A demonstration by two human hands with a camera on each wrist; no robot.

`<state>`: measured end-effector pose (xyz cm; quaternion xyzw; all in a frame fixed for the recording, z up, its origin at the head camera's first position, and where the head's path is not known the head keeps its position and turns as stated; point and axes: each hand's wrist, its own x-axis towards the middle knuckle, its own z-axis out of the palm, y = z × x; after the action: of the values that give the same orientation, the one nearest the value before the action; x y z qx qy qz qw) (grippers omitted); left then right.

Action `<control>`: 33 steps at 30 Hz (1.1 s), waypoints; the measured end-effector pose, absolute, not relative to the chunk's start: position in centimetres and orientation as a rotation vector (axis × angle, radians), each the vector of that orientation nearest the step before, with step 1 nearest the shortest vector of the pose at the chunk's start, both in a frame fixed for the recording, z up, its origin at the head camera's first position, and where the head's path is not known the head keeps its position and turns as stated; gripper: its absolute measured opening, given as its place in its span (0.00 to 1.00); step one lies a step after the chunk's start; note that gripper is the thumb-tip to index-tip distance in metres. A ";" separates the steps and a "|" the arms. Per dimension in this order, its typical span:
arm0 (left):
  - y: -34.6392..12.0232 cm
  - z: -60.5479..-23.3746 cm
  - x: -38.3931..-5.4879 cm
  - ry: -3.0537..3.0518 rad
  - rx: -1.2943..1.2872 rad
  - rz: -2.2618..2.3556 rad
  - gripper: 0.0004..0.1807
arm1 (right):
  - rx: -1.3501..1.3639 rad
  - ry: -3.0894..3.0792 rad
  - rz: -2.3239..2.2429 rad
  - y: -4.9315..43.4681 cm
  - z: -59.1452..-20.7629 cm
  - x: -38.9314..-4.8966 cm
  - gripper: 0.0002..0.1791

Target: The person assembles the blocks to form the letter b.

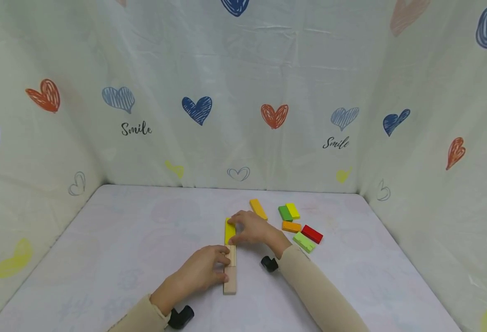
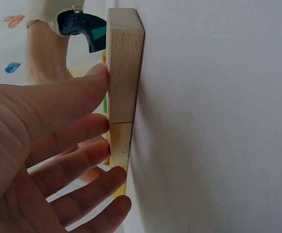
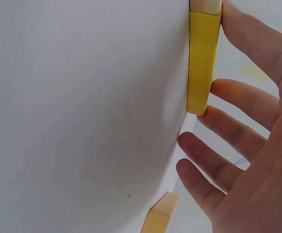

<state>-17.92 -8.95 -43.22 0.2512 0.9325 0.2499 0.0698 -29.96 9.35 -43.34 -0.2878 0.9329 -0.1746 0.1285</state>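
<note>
Three wooden blocks lie end to end in a line at the middle of the table: a yellow block (image 1: 229, 235) at the far end, a striped natural-wood block (image 1: 232, 256) between, and a plain wood block (image 1: 230, 287) nearest. My left hand (image 1: 202, 267) is on the left of the line; its thumb touches the plain block and its fingers reach the middle one. From the right, my right hand (image 1: 251, 228) touches the yellow block. In the right wrist view its thumb rests at the joint with the yellow block (image 3: 202, 63), its fingers spread along the side.
Right of the line lie loose blocks: orange (image 1: 258, 209), green (image 1: 285, 213), yellow (image 1: 293, 211), a second orange (image 1: 291, 226), red (image 1: 312, 234) and light green (image 1: 304, 242). Black wrist-camera mounts (image 1: 181, 317) show at both sleeves. A heart-printed curtain surrounds the white table (image 1: 143, 221).
</note>
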 end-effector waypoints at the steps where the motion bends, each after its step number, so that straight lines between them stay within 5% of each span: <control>1: -8.9 -43.2 -17.9 2.808 0.763 0.750 0.18 | -0.841 2.716 -0.502 9.4 -43.4 -29.9 0.34; 33: -8.7 -43.4 -18.0 2.864 0.744 0.664 0.29 | -0.970 2.694 -0.450 10.4 -43.2 -29.1 0.33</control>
<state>-18.03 -8.74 -43.36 0.2450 0.9430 0.2187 0.0545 -29.09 10.40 -43.23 -0.3322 0.9226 -0.1540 0.1212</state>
